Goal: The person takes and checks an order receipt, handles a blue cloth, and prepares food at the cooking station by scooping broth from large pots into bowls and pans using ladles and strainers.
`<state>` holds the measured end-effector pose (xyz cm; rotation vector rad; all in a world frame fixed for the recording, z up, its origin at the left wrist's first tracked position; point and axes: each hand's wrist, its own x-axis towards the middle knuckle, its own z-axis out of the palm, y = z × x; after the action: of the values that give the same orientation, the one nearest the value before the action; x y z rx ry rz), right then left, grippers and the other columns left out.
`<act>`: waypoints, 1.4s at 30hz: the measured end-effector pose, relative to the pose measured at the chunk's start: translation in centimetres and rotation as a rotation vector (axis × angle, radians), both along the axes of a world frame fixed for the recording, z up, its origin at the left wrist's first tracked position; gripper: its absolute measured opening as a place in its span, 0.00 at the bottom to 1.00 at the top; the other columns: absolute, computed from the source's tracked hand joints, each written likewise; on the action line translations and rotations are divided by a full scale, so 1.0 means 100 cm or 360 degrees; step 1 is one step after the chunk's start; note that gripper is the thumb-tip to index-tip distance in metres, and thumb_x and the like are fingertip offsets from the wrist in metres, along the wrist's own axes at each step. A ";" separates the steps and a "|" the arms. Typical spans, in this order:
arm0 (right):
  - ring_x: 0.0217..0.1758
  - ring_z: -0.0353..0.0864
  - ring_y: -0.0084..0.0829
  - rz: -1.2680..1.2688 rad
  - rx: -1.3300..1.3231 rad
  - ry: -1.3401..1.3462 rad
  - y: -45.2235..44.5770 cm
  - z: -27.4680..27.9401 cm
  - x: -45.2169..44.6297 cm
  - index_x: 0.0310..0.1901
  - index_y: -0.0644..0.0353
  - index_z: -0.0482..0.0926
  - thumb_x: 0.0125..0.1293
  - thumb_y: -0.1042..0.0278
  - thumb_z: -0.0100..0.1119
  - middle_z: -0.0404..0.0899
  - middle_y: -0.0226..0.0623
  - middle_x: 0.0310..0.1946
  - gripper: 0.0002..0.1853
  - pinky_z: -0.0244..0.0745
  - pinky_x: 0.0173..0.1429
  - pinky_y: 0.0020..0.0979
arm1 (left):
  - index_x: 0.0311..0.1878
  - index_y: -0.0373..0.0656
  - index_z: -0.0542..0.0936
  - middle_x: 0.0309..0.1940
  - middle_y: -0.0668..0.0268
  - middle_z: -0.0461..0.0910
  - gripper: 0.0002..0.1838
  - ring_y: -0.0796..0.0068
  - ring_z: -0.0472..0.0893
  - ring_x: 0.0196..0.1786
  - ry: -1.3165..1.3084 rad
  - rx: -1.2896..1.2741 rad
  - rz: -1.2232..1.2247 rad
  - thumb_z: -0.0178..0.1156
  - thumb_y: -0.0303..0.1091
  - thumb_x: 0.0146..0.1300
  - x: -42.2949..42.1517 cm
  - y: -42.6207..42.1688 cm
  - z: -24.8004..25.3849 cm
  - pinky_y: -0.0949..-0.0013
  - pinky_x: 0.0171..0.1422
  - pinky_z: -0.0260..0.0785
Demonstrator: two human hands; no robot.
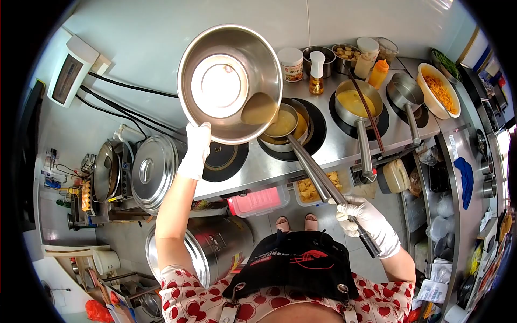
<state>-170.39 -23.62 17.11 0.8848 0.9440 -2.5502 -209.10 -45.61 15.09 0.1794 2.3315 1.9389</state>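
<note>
My left hand (198, 148), in a white glove, grips the lower rim of a large steel bowl (188, 86) tilted on its side. Some yellowish liquid (259, 109) lies at the bowl's lower right. Close to that rim is a ladle (282, 123) full of yellow liquid, over a pot (308, 126) on a round black hob. My right hand (366, 220), also gloved, is closed around the ladle's long handle; the pot's handle runs beside it, and whether the fingers also hold it is unclear.
Right of the pot stand a pan of yellow liquid (354, 102) with dark chopsticks (364, 105), an empty pan (405, 89) and a tub of orange shreds (440, 92). Bottles (378, 74) and jars (291, 63) line the wall. A large lid (153, 172) leans at left.
</note>
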 end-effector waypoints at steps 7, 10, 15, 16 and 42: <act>0.14 0.62 0.18 -0.0030 0.0026 -0.0030 -0.001 0.002 0.000 0.57 0.64 0.71 0.69 0.71 0.52 0.69 0.29 0.23 0.16 0.57 0.16 0.21 | 0.48 0.28 0.74 0.35 0.61 0.78 0.14 0.74 0.76 0.34 0.0088 0.0034 0.0005 0.50 0.21 0.57 0.006 0.002 0.002 0.75 0.41 0.68; 0.14 0.63 0.18 -0.0006 0.0019 -0.0025 0.000 0.002 0.000 0.57 0.63 0.71 0.68 0.70 0.53 0.70 0.29 0.23 0.17 0.57 0.16 0.21 | 0.47 0.28 0.74 0.34 0.62 0.77 0.14 0.75 0.75 0.32 0.0050 0.0019 -0.0002 0.51 0.21 0.57 0.007 0.002 0.006 0.75 0.38 0.68; 0.16 0.64 0.19 0.0037 0.0004 0.0023 0.002 0.002 0.000 0.46 0.62 0.71 0.70 0.69 0.51 0.69 0.29 0.24 0.08 0.58 0.16 0.23 | 0.45 0.28 0.75 0.33 0.63 0.77 0.13 0.76 0.74 0.31 0.0063 0.0045 -0.0013 0.51 0.21 0.57 0.009 0.001 0.008 0.76 0.37 0.67; 0.16 0.64 0.19 0.0036 0.0007 0.0030 0.001 0.002 0.000 0.46 0.62 0.72 0.70 0.69 0.51 0.69 0.29 0.24 0.08 0.58 0.16 0.23 | 0.46 0.28 0.75 0.33 0.62 0.77 0.13 0.76 0.74 0.31 0.0050 0.0021 0.0001 0.51 0.21 0.57 0.010 0.001 0.008 0.76 0.37 0.67; 0.13 0.65 0.21 0.0051 0.0337 -0.0096 -0.007 0.015 -0.006 0.44 0.65 0.70 0.68 0.70 0.54 0.71 0.33 0.24 0.09 0.63 0.15 0.25 | 0.47 0.33 0.71 0.45 0.53 0.74 0.13 0.58 0.75 0.50 -0.0868 0.0554 0.0455 0.52 0.23 0.58 0.042 -0.193 -0.075 0.47 0.54 0.71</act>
<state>-170.95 -24.36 18.63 0.9891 1.2157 -2.4145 -204.88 -64.90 7.62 -0.6114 1.7333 2.1543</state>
